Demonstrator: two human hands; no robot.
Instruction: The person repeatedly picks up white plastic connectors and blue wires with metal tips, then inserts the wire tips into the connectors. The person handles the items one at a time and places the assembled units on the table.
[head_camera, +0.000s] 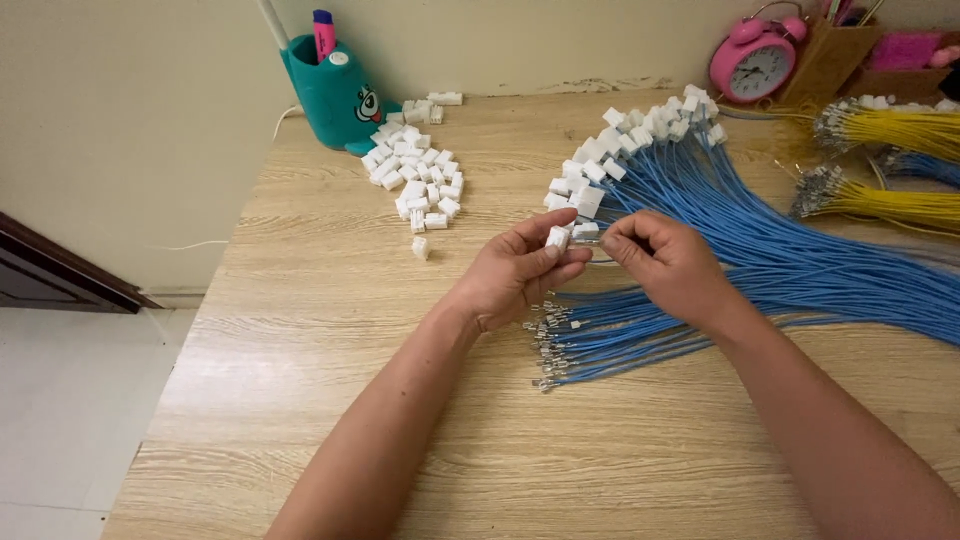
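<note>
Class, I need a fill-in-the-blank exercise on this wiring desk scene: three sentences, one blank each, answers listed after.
1. The left hand pinches a small white ____ between its fingertips.
2. The wires under the right hand are ____ in colour.
3. The alarm clock at the back of the table is ____.

Answers: connector; blue; pink

The bare wooden table (330, 330) in front is open; loose white plastic connectors (415, 180) and blue wires (800, 260) block the back.
</note>
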